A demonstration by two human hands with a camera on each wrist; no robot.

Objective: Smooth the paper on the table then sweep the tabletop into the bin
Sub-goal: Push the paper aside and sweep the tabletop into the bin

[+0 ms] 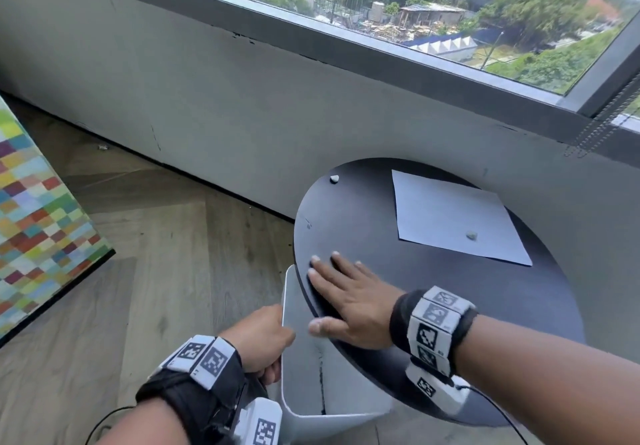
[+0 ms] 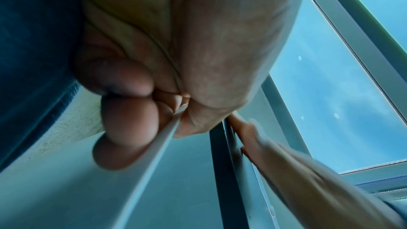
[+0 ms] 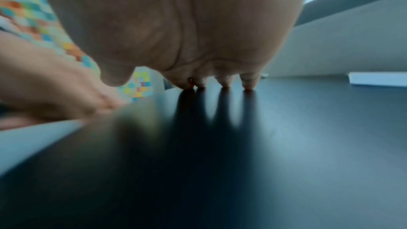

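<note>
Lying flat on the far right part of a round black table (image 1: 519,306), one white sheet of paper (image 1: 450,219) carries no readable writing. Two small crumpled scraps are in view: one (image 1: 471,235) sits on the sheet near its front edge, the other (image 1: 334,178) rests on the bare tabletop near the far left rim, well apart from the paper. A single white bin (image 1: 304,375) stands tucked against the table's left edge, its rim below the tabletop. The person's right hand (image 1: 349,301) lies palm down at that left edge, fingers straight and slightly spread, their tips touching the dark surface in the right wrist view; whether anything lies beneath the palm cannot be told. The left hand (image 1: 258,339) reaches in from below left with fingers curled over the bin's near rim, thumb pinching the thin wall in the left wrist view. Both wrists wear black straps with square black-and-white marker tags; none bears legible lettering. Beyond stand a grey wall (image 1: 207,81) and a window (image 1: 415,5).
</note>
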